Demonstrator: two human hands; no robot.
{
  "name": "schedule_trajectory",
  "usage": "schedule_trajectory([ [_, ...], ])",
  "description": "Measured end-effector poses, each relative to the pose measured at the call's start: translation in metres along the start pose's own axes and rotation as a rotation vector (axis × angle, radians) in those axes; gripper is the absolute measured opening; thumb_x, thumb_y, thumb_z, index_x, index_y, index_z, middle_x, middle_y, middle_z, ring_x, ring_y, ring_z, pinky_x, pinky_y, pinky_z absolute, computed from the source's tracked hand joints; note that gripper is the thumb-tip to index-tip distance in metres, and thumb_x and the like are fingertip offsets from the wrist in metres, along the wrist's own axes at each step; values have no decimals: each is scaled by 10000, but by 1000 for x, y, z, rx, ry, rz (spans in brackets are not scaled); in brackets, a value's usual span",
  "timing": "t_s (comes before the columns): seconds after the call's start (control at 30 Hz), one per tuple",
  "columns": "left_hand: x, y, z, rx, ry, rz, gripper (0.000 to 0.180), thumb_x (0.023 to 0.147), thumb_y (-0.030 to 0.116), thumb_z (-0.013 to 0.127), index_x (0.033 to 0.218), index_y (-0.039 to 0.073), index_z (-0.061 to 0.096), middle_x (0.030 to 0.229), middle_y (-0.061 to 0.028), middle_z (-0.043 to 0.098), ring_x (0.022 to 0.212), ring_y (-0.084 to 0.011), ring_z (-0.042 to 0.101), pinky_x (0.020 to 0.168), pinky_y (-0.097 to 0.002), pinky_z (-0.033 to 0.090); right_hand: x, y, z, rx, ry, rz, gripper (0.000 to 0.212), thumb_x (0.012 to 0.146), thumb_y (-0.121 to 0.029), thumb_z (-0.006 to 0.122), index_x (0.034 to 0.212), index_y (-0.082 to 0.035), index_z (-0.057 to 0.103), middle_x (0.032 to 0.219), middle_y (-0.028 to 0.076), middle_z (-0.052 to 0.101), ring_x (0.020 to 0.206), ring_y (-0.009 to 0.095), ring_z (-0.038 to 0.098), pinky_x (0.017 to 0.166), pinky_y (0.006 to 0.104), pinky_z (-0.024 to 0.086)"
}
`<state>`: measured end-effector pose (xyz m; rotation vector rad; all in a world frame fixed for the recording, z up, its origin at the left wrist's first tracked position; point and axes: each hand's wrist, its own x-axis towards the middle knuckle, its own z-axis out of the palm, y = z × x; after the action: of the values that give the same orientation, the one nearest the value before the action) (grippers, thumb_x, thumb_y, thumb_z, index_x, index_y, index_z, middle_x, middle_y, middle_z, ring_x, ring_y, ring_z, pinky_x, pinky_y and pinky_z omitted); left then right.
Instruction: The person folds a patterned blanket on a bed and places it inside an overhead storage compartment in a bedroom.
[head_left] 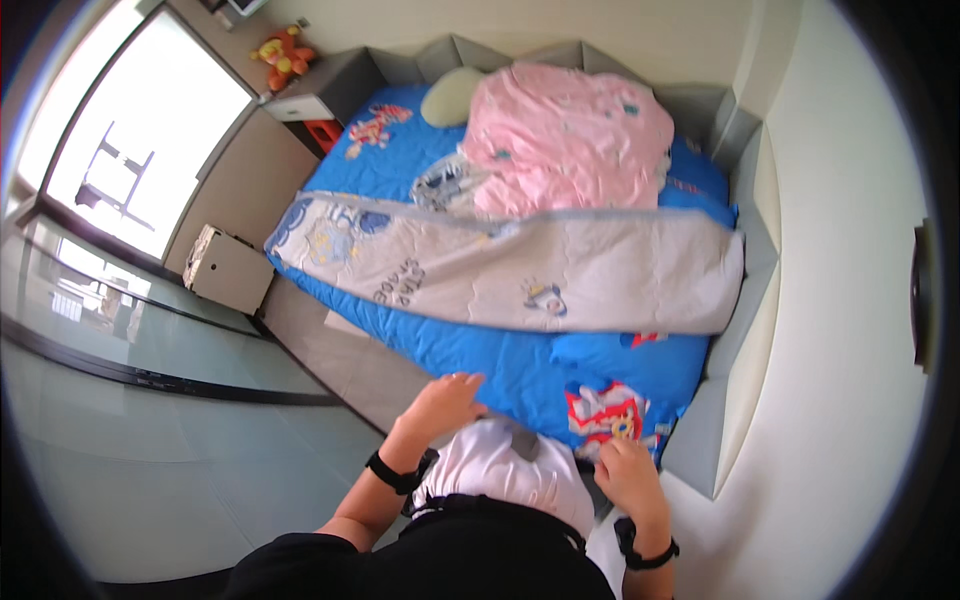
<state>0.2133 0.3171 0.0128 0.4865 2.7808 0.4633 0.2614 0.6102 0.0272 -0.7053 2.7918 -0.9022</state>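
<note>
A blue bed sheet (440,345) with red and white cartoon prints covers the bed. My left hand (445,403) is over the near edge of the bed, its fingers stretched out to the right and apart, holding nothing that I can see. Farther right, my right hand (627,470) has its fingers curled down at the sheet's near edge, beside a red and white print; the fingertips are partly hidden. Across the middle of the bed lies a whitish quilted pad (470,265) with blue drawings, folded into a long strip.
A crumpled pink blanket (570,135) and a pale green pillow (450,97) lie at the bed's far end. Grey padded panels (735,350) line its right side. A white box-shaped case (228,270) stands left; an orange plush toy (284,58) sits on the nightstand (340,85).
</note>
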Motion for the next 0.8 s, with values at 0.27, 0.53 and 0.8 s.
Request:
schedule_trajectory([
  [0.27,-35,-33,-23,-78,1,20,428,724,238,519,1073,17,409,953,-160,508,881,-291,484,735,-353,398,2,-58,37,-118,81,29,79,552,-27,507,602,-32,446,649,122,469,633,297,475,534,382,374],
  [0.53,-113,-120,-29,-133,159,-159,402,706,267,534,1016,31,433,883,-151,519,821,-293,506,680,-363,416,46,-128,69,-178,133,-76,43,618,-21,486,646,-38,458,636,104,490,645,272,486,594,364,375],
  [0.8,-169,-170,-48,-134,209,-438,426,692,254,553,1028,20,436,885,-162,530,833,-302,510,698,-354,422,118,-166,77,-178,34,-186,117,665,-106,553,750,-37,514,718,97,535,698,261,507,639,344,379],
])
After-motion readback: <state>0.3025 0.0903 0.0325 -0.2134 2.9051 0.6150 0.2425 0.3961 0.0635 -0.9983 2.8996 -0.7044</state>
